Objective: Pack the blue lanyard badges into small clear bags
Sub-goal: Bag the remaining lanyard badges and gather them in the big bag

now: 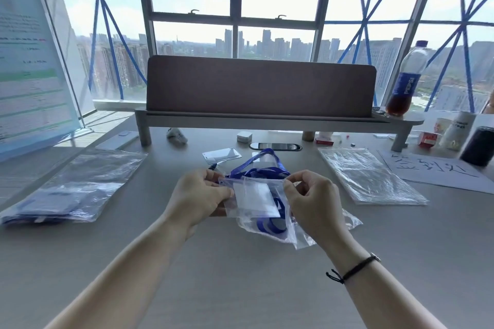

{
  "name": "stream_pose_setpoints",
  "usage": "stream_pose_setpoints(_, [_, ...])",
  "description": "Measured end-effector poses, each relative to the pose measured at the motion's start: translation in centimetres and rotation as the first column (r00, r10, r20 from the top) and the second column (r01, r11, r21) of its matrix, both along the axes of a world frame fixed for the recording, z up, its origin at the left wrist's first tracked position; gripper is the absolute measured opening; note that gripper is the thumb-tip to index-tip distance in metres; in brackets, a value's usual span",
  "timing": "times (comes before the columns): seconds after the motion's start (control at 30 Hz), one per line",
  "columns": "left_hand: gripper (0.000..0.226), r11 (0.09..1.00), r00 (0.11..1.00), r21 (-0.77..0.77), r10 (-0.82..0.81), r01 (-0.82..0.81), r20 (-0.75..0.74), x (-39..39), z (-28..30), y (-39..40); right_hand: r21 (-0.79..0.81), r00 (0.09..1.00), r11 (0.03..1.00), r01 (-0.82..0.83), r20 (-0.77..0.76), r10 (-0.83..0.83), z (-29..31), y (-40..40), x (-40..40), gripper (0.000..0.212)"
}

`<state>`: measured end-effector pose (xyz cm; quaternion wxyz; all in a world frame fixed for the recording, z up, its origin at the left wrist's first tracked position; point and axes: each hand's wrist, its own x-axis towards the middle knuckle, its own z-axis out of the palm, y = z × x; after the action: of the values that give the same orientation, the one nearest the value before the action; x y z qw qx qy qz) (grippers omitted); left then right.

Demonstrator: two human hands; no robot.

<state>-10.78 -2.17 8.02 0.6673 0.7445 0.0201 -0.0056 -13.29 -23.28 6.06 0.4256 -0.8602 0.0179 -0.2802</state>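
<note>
Both of my hands hold a small clear bag point(263, 218) just above the grey desk at the centre. My left hand point(200, 195) pinches its top left edge and my right hand point(314, 201) pinches its top right edge. Inside the bag I see a white badge card point(255, 199) and coils of blue lanyard point(268, 226). Just behind the bag lies another blue lanyard point(258, 165) with its clear badge holder on the desk. A separate clear badge holder point(221, 155) lies a little further back to the left.
A stack of clear bags point(370, 176) lies at the right. A big clear bag holding blue items point(69, 187) lies at the left. A monitor shelf point(267, 117), a Pepsi bottle point(405, 83), cups, a dark cylinder point(477, 145) and a lettered sheet point(433, 165) stand behind.
</note>
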Motion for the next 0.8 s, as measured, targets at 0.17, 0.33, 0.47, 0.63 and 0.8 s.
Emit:
stream_pose_setpoints(0.17, [0.024,0.995,1.0,0.101,0.027,-0.026,-0.011,0.5,-1.5,-1.1,-0.004,1.0,1.0,0.013,0.026,-0.013,-0.1,-0.1,0.0,0.016])
stream_pose_setpoints(0.33, [0.031,0.947,0.998,0.315,0.052,-0.059,0.029,0.2,-4.0,-3.0,0.035,1.0,0.999,0.001,0.027,-0.002,-0.1,0.1,0.2,0.013])
stream_pose_setpoints(0.47, [0.029,0.959,0.99,0.279,-0.019,0.057,-0.139,0.1,-5.6,-4.3,0.079,0.999,0.997,-0.004,0.051,0.0,-0.1,-0.5,0.4,0.013])
stream_pose_setpoints(0.63, [0.018,0.989,0.94,-0.022,-0.143,0.143,-0.309,0.4,-5.5,-5.1,0.063,0.999,0.998,-0.019,0.047,0.016,-0.3,-1.0,0.4,0.013])
stream_pose_setpoints(0.8, [0.027,0.989,0.951,-0.121,-0.121,0.089,-0.285,0.8,-3.6,-5.8,0.0,0.987,0.987,-0.158,0.004,0.158,-0.5,-0.4,-0.2,0.005])
